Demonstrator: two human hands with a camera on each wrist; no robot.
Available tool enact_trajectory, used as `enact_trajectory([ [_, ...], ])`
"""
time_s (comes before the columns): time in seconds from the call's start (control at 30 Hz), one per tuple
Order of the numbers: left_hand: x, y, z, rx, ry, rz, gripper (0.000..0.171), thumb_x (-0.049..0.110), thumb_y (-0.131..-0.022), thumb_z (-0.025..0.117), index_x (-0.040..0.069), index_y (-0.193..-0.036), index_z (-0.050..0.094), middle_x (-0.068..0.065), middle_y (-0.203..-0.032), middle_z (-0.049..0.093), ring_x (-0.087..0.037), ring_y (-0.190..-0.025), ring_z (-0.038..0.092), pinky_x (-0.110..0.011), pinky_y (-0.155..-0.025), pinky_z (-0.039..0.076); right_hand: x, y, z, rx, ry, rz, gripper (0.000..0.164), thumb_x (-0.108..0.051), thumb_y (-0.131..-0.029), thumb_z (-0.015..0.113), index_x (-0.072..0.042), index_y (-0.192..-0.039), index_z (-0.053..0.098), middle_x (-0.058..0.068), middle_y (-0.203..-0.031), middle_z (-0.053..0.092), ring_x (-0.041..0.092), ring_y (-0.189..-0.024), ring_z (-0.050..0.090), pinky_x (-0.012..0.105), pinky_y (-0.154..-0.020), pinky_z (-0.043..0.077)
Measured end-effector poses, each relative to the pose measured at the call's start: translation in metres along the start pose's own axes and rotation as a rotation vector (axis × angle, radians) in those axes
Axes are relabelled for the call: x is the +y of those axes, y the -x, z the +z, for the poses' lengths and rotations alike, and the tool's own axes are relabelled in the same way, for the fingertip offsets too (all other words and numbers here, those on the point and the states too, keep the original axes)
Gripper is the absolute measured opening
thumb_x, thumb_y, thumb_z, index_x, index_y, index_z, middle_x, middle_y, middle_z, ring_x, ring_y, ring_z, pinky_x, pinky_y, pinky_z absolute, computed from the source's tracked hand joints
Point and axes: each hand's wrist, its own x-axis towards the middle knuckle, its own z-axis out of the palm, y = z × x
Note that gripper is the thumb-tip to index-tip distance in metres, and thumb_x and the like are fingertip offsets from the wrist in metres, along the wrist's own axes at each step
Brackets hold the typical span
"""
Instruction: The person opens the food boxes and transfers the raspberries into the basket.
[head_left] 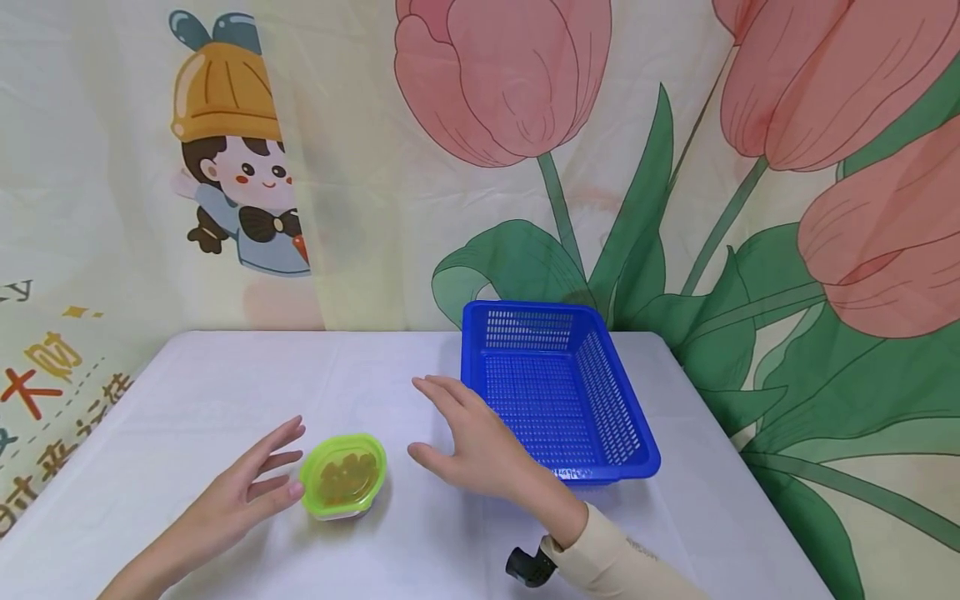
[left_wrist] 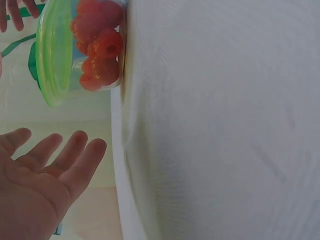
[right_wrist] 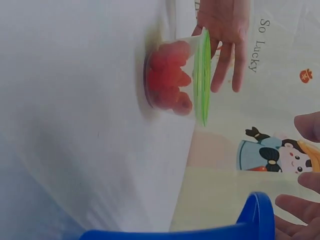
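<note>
A clear plastic container with a lime-green lid [head_left: 343, 475] stands upright on the table, left of centre. Through its side in the right wrist view, red raspberries [right_wrist: 167, 80] show inside. My left hand [head_left: 243, 492] is just left of the container, fingers extended and spread, the thumb tip right at the lid's edge in the head view. On the other side, my right hand [head_left: 480, 442] hovers with extended fingers and thumb apart, between the container and a blue plastic basket [head_left: 540, 379]. It overlaps the basket's near left edge in the head view. Neither hand holds anything.
The basket sits at the right rear of the table, its mesh floor showing. A white cloth [head_left: 262, 375] covers the table. Behind hangs a backdrop [head_left: 360, 167] printed with tulips and a cartoon figure. A small black device [head_left: 529, 567] is at my right sleeve.
</note>
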Motion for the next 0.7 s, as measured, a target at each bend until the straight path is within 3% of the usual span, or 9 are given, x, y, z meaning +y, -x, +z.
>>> enact_trajectory([
  [0.1, 0.000, 0.001, 0.001, -0.013, 0.025, -0.020, 0.083, 0.011, -0.104, 0.070, 0.031, -0.170, 0.023, 0.024, -0.161, 0.036, 0.010, -0.135, 0.050, -0.016, -0.098, 0.053, -0.004, -0.001, 0.006, 0.000, 0.009, -0.016, 0.076, -0.037, -0.099, 0.075, -0.021, -0.164, 0.040, 0.004, -0.164, 0.045, 0.023, -0.151, 0.045, 0.047, -0.119, 0.044],
  [0.33, 0.002, 0.004, 0.001, -0.044, 0.070, -0.094, 0.079, 0.017, -0.106, 0.068, 0.033, -0.169, 0.023, -0.005, -0.166, 0.038, 0.013, -0.134, 0.049, -0.018, -0.097, 0.054, -0.015, -0.002, 0.020, -0.010, 0.011, -0.069, 0.075, -0.035, -0.099, 0.075, -0.019, -0.164, 0.040, 0.003, -0.161, 0.047, 0.020, -0.148, 0.048, 0.040, -0.118, 0.045],
  [0.7, 0.001, 0.003, -0.003, -0.095, 0.157, -0.201, 0.076, 0.020, -0.106, 0.068, 0.032, -0.167, 0.027, -0.019, -0.167, 0.035, 0.013, -0.130, 0.051, -0.020, -0.096, 0.053, -0.021, -0.003, 0.041, -0.053, 0.018, -0.081, 0.073, -0.035, -0.099, 0.075, -0.018, -0.162, 0.042, 0.002, -0.159, 0.051, 0.020, -0.146, 0.050, 0.038, -0.118, 0.045],
])
